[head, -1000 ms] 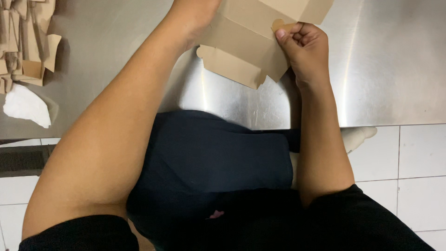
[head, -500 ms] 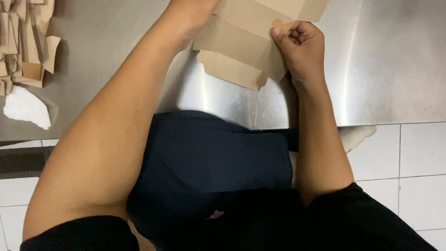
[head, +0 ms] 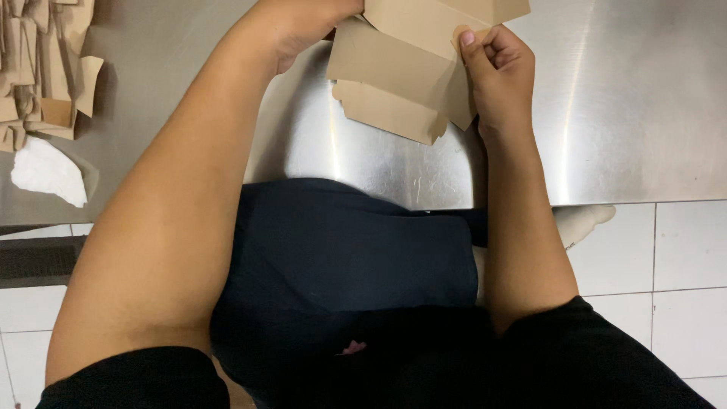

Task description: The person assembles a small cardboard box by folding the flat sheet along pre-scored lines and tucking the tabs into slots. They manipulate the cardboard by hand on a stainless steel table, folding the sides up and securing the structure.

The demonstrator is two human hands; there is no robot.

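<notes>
Folding goes best with the right hand [head: 496,72] pinching the brown cardboard box blank [head: 401,68] firmly near the counter's [head: 628,113] front edge; left hand [head: 303,23] grips its other side, fingers hidden.

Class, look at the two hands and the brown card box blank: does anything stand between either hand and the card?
Nothing visible does. The right hand already pinches the card blank at its right edge, thumb on the flap. The left hand meets the blank's left side at the top of the frame, though its grip is partly cut off.

Brown cardboard box blank [head: 401,79]; half-folded, tilted
</notes>
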